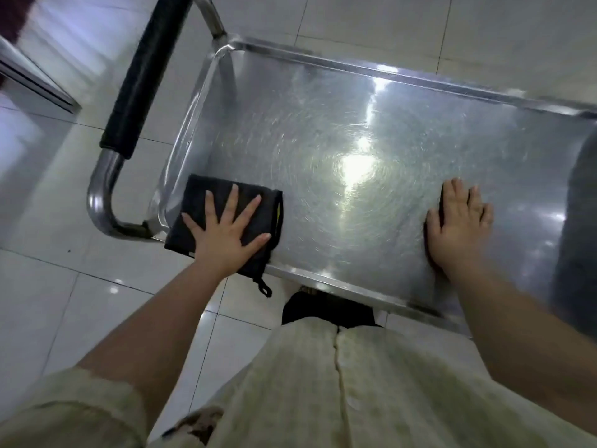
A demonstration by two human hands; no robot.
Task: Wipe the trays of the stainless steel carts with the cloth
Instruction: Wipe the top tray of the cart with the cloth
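1. Black cloth (193, 192), folded into a flat pad, in the near left corner of the tray (323, 124); near edge draped over the tray's front rim, with a small hanging loop (265, 287) dangling past it and a sliver of yellow label (278, 215) along the right fold.
2. Left hand (226, 231) pressed palm-down on top of the cloth, fingers (234, 202) straight and spread wide, thumb out toward the right edge of the pad.
3. Right hand (458, 227) flat on the bare steel near the front rim, well apart from the cloth, fingers straight and close together, holding nothing.
4. Between the two hands, a bright glare (355, 166) on the tray floor, ringed by fine circular scratches or streaks.
5. At the left end of the cart, a curved steel tube (100, 195) rising from the tray corner into a handle with a black grip (145, 76).
6. Under and around the cart, glossy pale floor tiles (64, 302) with dark grout lines.
7. Closest to the camera, a cream garment (323, 383) and both bare forearms reaching forward.
8. At the far right edge, a dark blurred shape (578, 221), too unclear to identify.
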